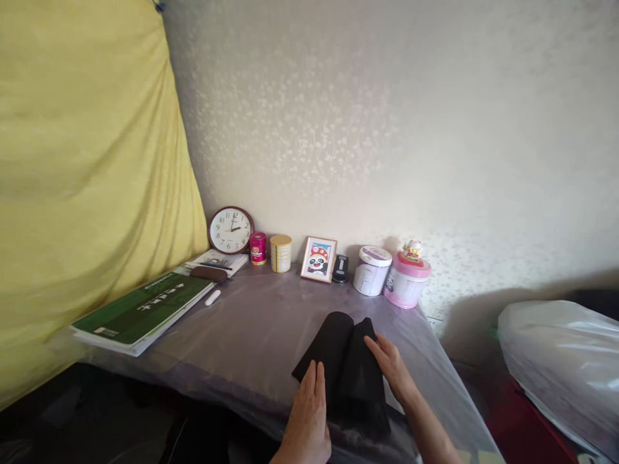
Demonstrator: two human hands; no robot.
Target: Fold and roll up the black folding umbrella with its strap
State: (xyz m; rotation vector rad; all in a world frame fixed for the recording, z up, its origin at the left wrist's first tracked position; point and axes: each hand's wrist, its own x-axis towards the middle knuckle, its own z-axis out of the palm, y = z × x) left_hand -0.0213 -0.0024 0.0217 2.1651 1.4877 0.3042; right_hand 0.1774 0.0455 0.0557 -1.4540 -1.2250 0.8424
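Observation:
A folded piece of black cloth [333,351] lies near the front right of the table, with a lengthwise crease between its two parts. My left hand [308,406] is at its lower left side, fingers stretched out and held together, touching the cloth. On the other side, my right hand [389,364] has the upper right edge of the cloth between thumb and fingers; some of those fingertips are hidden. The exact kind of cloth item cannot be made out.
The table [251,335] has a clear plastic cover. Along the wall stand a clock [231,230], a pink can [258,249], a yellow-lidded can [280,253], a picture frame [318,260] and two tubs [372,270]. A green book [149,308] lies left; a plastic bag [561,354] sits right.

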